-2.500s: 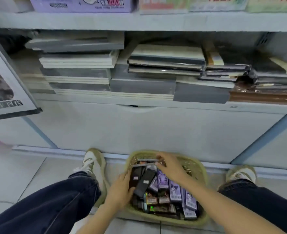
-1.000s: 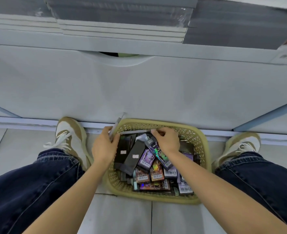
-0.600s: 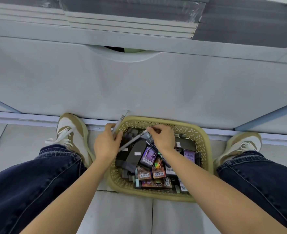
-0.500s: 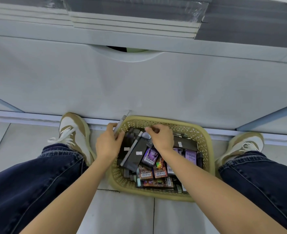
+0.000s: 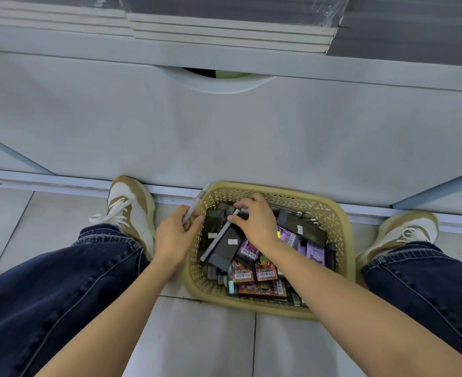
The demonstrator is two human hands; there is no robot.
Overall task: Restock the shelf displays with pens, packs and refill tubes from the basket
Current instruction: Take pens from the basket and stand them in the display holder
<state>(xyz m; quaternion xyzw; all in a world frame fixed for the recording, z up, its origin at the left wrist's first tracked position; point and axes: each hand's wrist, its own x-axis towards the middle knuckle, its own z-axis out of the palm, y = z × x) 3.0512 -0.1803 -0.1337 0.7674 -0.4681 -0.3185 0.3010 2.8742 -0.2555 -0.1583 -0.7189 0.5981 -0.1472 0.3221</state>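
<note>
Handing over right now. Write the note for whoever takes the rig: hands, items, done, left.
Left hand grips one slim pen, tip up beside the rim of the basket.
Right hand pinches the top end of a white pen lying across black boxes in the basket.
Packs lie piled in the basket on the floor.
Done: one pen picked out. Left: lift the second, shelve everything; no pen display in view.

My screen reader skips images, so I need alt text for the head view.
A person's right hand pinches a white pen inside a yellow basket of packs on the floor, while the left hand grips a second pen at its rim.
</note>
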